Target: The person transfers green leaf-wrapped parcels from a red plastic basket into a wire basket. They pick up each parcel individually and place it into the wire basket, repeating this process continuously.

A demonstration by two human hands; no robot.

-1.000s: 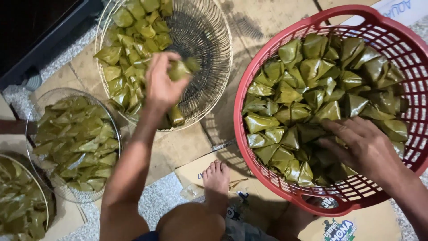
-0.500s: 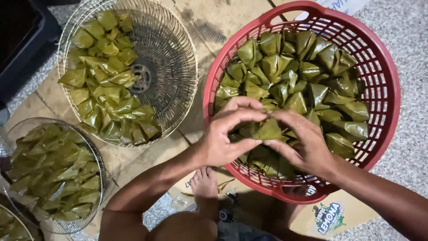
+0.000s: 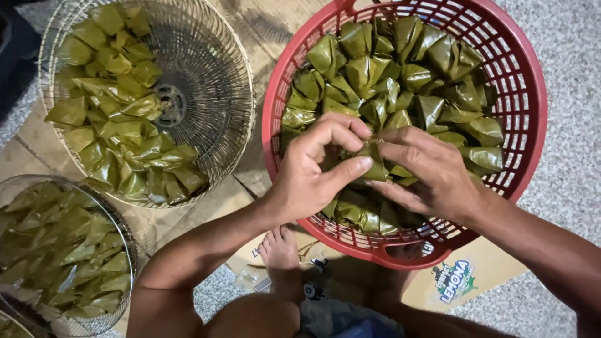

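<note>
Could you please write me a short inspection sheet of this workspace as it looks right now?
Surface: speckled floor with flattened cardboard under the baskets.
Job's things: red plastic basket full of green leaf-wrapped parcels; one parcel held over it.
Clutter: round wire basket part-lined with parcels; second wire basket at the left edge, also holding parcels.
Grips: left hand and right hand both pinch the held parcel.
Cables: nothing seen.
Surroundings: the person's bare foot beside the red basket; dark object at top left, too cropped to tell.
</note>
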